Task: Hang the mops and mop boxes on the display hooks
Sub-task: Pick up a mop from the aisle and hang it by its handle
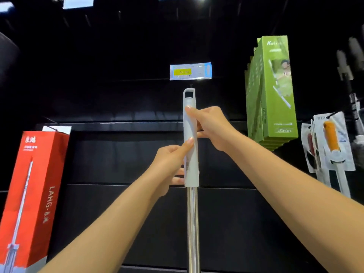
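Note:
A mop handle (190, 123) stands upright in the middle, with a white plastic grip on top and a shiny metal pole (193, 223) running down out of view. The grip ends in a hanging loop (189, 93) just below a price tag (190, 71) on a dark hook; the hook tip is barely visible. My left hand (170, 164) grips the lower part of the white grip. My right hand (211, 127) grips it higher up from the right. The mop head is out of view.
A red mop box (29, 194) hangs at the left. Several green mop boxes (273, 89) hang at the upper right. Packaged cleaning tools (331, 142) hang at the far right, with dark mop handles (348, 75) above them. The black display wall fills the background.

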A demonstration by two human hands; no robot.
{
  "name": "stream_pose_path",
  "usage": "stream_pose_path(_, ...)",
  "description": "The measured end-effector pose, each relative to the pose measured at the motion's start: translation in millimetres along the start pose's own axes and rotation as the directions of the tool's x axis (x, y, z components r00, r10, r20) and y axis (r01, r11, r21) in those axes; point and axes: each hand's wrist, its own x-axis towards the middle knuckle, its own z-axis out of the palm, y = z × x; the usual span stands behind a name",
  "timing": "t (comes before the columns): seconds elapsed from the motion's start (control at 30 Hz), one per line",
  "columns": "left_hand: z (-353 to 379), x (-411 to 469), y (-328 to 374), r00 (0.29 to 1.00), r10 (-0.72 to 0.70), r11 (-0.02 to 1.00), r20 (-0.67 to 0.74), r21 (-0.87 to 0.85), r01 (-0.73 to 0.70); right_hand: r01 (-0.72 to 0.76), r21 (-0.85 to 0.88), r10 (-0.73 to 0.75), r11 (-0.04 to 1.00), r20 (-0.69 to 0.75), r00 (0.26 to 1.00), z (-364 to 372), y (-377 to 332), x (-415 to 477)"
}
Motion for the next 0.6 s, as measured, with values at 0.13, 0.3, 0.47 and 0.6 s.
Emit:
stream_pose_path(0.13, 3.6, 19.6, 8.0, 0.999, 0.041, 0.999, 0.0, 0.024, -0.041, 0.031, 0.029, -0.031, 0.999, -0.003, 1.0, -4.7, 2.6, 21.0)
stream_pose_path(0.3, 1.4, 36.3, 18.7, 0.997, 0.077, 0.996, -0.002, 0.053, -0.077, 0.079, 0.043, -0.078, 0.996, -0.014, 0.997, -7.8, -0.2, 37.3)
stream_pose_path(0.47, 0.6, 49.7, 21.4, 0.997, 0.081, 0.993, -0.003, 0.09, -0.081, 0.079, 0.072, -0.078, 0.994, -0.013, 0.997, -8.3, 4.9, 51.6)
stream_pose_path(0.6, -0.3, 60.0, 17.2, 0.997, 0.072, 0.991, -0.014, 0.115, -0.07, 0.054, 0.103, -0.053, 0.993, -0.015, 0.999, -6.4, 14.5, 58.7)
